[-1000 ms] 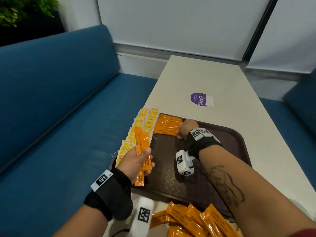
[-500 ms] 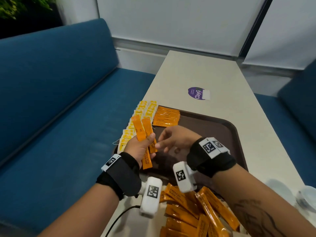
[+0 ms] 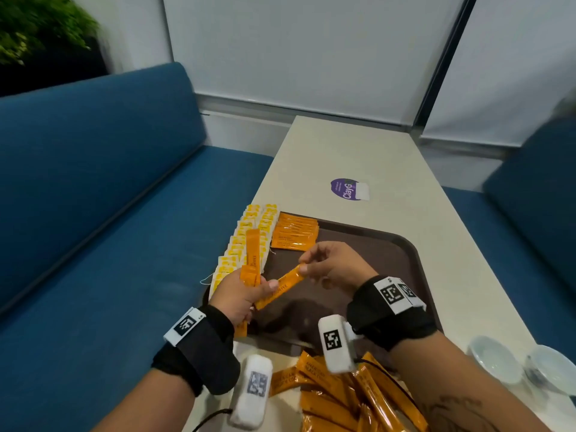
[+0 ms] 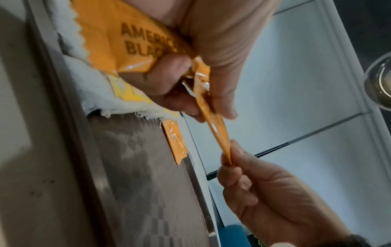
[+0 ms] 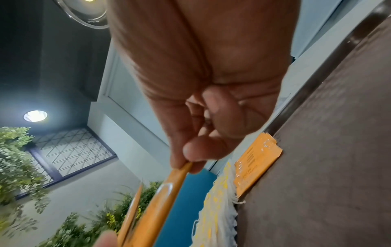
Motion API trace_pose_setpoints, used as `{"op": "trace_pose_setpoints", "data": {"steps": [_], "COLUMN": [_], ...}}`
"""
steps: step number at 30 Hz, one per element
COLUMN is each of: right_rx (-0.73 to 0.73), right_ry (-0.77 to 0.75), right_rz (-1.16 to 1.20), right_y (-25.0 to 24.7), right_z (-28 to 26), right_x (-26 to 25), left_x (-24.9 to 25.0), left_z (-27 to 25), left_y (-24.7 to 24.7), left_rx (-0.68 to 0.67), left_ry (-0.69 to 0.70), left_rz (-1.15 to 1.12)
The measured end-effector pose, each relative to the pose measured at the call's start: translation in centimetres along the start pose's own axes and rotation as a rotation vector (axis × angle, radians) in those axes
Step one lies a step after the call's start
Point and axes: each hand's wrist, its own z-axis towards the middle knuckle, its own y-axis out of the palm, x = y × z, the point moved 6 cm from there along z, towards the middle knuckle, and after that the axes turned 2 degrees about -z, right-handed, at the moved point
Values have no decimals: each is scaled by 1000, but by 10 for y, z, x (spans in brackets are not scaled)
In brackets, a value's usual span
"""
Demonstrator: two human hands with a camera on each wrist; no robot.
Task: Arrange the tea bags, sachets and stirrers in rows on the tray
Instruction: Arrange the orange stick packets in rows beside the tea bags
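Gripping sachets w/ left hand, right hand pinching one sachet, prob. above tray.

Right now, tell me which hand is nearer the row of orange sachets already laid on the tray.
Right. The right hand hovers just in front of the row of orange sachets, pinching one sachet's end. The left hand sits farther back, near the tray's left edge, gripping spare sachets.

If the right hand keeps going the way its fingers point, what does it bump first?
Probably the left hand: the right hand points left along the sachet they both hold. Past that lie the tea bags, though depth is unclear.
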Motion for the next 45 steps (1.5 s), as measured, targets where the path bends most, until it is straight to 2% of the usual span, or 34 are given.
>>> {"op": "trace_pose_setpoints", "data": {"steps": [5,8,10,19,23,26,28,29,31,34,36,38,43,45], "right_rx": [217,319,330,234,274,284,248,192,250,227,131,122,87,107], "right_ry": [155,295,366,356,377,455,463,393,360,401,489,551,517,503], "right_rz": [138,66,-2,-130,-130,-82,-150,-205,-260,-314,-443,-524,-704,-673], "right_y": [-27,-39,-42,-41,-38,-35,-29,-26,-31,-31,-26,-29,-30,-31], "right_z": [24,44,54,91,99,104,109,115,114,115,113,113,111,111], "right_x": [22,39,43,57,55,51,49,48,50,47,43,45,42,45], "left_x": [0,-5,-9,-20,-19,-18,-17,-16,-16,-16,-17,-17,-15,-15], "left_z": [1,1,2,5,5,5,5,5,5,5,5,5,3,3], "left_y": [-9,-9,-8,-7,-5,-4,-4,-3,-3,-4,-4,-4,1,2], "left_rx": [114,124,110,111,110,116,116,117,119,113,110,103,89,89], "left_ry": [-53,-106,-140,-169,-162,-157,-157,-156,-157,-161,-163,-168,-166,-161], "left_rz": [-188,-215,-231,-263,-272,-265,-266,-264,-258,-261,-266,-266,-240,-209]}}
